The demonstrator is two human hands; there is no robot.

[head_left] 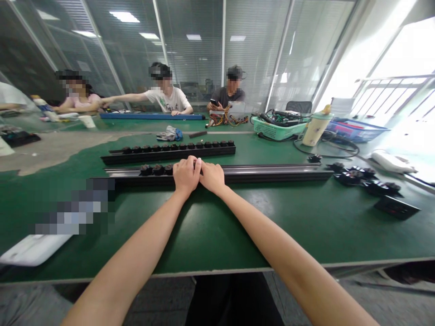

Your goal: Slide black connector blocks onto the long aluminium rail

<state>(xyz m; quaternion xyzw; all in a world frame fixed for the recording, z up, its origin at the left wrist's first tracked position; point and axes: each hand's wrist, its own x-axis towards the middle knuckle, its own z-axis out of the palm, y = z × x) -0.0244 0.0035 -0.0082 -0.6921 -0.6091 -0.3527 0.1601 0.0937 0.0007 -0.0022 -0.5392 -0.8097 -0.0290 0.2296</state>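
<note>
Bare left forearm (129, 267) and right forearm (288, 249) reach up from the bottom of the view across a green mat (272, 226) to a black rail (272, 175) lying crosswise on it. On the near side of the rail, toward the left, lie a white pad (34, 250) and a pixelated patch too blurred to name. The left hand (186, 174) and right hand (212, 177) rest on the rail, side by side and pressed together, with fingers (190, 164) curled over its top; whether they grip it cannot be told. Three round black knobs (157, 170) sit on the rail just left of the hands. Beyond the rail's right end lie loose black units (363, 176) and a flat black box (396, 207). Just behind the rail runs a second rail (170, 156) with a row of knobs. Farther behind it are gloves (169, 133), a teal basket (278, 130) of wires, a bottle (316, 129) and a blue tray (356, 130). Farthest from the rail, three co-workers (166, 93) sit across the bench, one holding a phone (214, 102).
</note>
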